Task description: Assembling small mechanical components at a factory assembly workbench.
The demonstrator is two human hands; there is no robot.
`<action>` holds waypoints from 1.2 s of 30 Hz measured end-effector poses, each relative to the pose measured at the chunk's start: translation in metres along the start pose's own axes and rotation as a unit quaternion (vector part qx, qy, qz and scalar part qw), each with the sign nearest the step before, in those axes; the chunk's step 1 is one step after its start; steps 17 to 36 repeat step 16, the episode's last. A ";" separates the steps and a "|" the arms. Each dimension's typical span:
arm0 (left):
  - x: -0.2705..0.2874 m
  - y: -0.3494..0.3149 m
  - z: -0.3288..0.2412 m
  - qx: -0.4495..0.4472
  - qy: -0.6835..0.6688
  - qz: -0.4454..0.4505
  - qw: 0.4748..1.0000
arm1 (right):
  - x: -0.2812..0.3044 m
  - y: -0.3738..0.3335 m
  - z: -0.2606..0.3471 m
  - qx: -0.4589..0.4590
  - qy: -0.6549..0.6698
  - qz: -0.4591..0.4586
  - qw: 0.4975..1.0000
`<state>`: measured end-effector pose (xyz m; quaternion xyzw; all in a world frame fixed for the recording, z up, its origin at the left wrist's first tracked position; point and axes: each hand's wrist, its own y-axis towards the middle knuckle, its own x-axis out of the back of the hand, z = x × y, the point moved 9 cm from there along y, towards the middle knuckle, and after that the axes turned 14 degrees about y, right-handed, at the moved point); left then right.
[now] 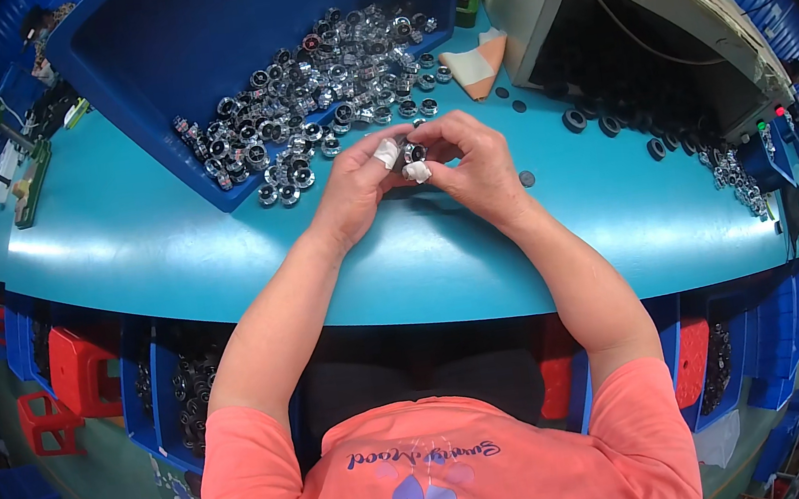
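Observation:
Over the middle of the table, my two hands meet around a small shiny silver-and-black wheel (pixel 415 153). My left hand (pixel 351 190) is closed at its left side, with white tape wrapped on the thumb. My right hand (pixel 481 166) pinches the wheel from the right, and its thumb also wears white tape. The fingers hide part of the wheel, and a dark edge shows between the two thumbs. Just beyond my hands lies a heap of similar silver wheels (pixel 336 76), spilling from a tipped blue bin (pixel 160 119) onto the turquoise table (pixel 158 251).
A pale box (pixel 528 0) lies open-sided at the right, with black rubber rings (pixel 574 120) spread before it. Beside it is an orange-and-white piece (pixel 476 66). More small silver parts (pixel 733 175) lie far right. Red stools (pixel 83 372) and blue crates stand below the table.

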<state>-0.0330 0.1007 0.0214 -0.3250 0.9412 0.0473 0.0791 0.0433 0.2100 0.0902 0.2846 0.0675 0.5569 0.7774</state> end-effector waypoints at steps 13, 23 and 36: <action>0.010 -0.004 0.000 -0.014 0.149 -0.065 0.987 | -0.010 -0.001 0.001 0.025 0.001 0.033 0.999; 0.000 0.006 0.004 -0.016 0.137 -0.039 0.990 | 0.004 -0.002 -0.012 -0.068 0.078 0.015 0.995; 0.000 0.006 0.004 -0.016 0.137 -0.039 0.990 | 0.004 -0.002 -0.012 -0.068 0.078 0.015 0.995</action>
